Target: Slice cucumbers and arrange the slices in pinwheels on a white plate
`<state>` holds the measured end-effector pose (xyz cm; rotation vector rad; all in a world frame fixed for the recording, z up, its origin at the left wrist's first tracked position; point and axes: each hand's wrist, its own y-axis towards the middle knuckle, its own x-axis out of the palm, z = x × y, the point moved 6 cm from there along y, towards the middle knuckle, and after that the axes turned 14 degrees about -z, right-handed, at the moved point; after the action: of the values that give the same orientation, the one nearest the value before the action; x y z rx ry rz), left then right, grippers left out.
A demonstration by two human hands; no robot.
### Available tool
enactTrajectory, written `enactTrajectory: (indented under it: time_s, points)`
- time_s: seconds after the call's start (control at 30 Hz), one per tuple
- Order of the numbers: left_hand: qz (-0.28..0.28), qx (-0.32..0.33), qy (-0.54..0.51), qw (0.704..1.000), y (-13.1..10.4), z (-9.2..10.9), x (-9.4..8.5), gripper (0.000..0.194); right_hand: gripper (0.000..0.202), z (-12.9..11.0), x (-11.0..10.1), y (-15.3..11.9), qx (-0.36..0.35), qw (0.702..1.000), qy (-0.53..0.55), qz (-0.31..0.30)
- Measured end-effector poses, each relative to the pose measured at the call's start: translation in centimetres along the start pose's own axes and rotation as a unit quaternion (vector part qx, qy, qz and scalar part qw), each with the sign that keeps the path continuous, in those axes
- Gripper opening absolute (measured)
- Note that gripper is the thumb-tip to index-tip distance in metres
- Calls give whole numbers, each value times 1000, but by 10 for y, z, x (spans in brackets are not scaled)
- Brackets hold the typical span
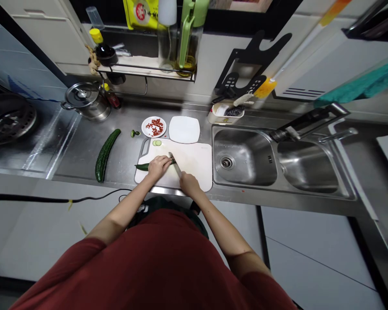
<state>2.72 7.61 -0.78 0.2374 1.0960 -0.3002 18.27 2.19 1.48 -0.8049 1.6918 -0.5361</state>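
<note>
My left hand (159,166) is closed over a dark green cucumber (142,166) that lies crosswise on the white cutting board (194,165). My fingers hide most of its right part. In my right hand (189,184) is a kitchen knife (175,164), its handle wrapped by my fingers and its blade slanting up and left to the cucumber's right end. Two pale cucumber slices (157,143) rest near the board's upper left corner. A whole cucumber (107,156) lies on the steel counter to the left, and small green end pieces (135,133) sit above the board.
Behind the board stand a plate of chopped red pieces (154,126) and a white square plate (184,129). To the right is a steel double sink (245,157) with a faucet (310,125). A lidded pot (88,102) stands back left, beneath a bottle shelf (142,64).
</note>
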Motion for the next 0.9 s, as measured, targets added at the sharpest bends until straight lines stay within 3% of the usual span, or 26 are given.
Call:
enactTrajectory:
  time_s: [0.5,0.9]
  points:
    - [-2,-1,7,1000,0,1,-1,30,28,-13,-10,21,2,1000,-7,3]
    - [-1,2,-1,1000,0,0,1,28,26,1,4,1,11,1000,-11,8]
